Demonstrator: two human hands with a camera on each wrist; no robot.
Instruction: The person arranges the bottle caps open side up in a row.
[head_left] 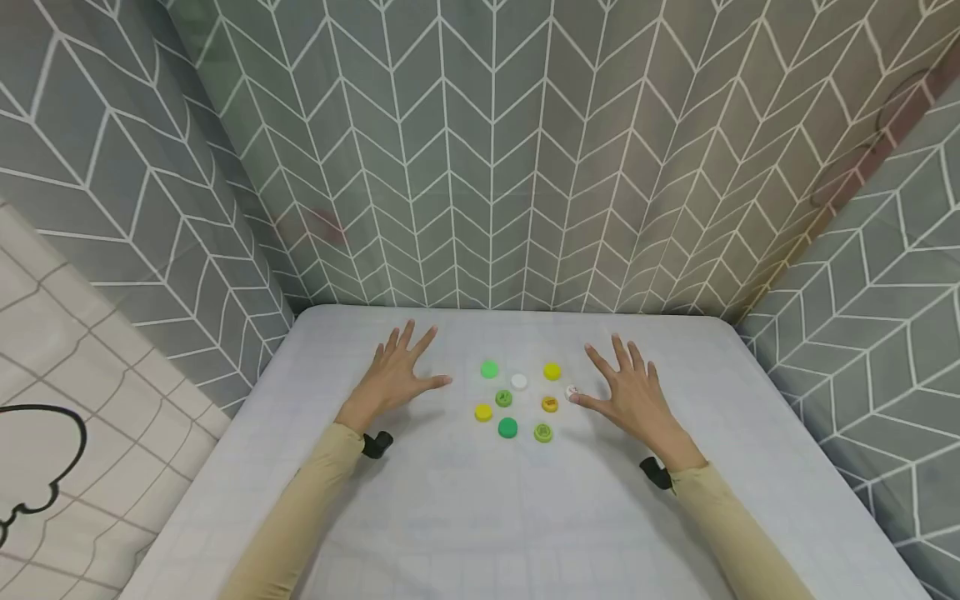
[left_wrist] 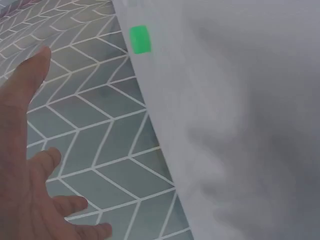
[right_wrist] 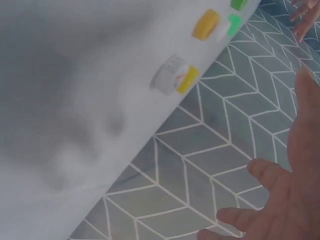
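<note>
On my feed, the left hand (head_left: 396,379) and right hand (head_left: 632,396) had their fingers (head_left: 426,340) released and spread wide, raised well to the left and right of the plain white cap (head_left: 519,381). My head view showed the right thumb overlapping a printed white cap (head_left: 570,390), right of the plain one. Around that plain white cap I saw the others — the light green cap (head_left: 490,369) to its left, the far yellow cap (head_left: 552,371) to its right, the small green cap (head_left: 503,398) just to its near left, the low yellow cap (head_left: 483,412) farther that way, the orange cap (head_left: 550,404) to its near right, the dark green cap (head_left: 507,427) and lime cap (head_left: 543,432) nearer me. All sat on the pale desk (head_left: 450,533); beyond the plain white cap — past the far edge — hung grey patterned cloth (head_left: 465,167).
</note>
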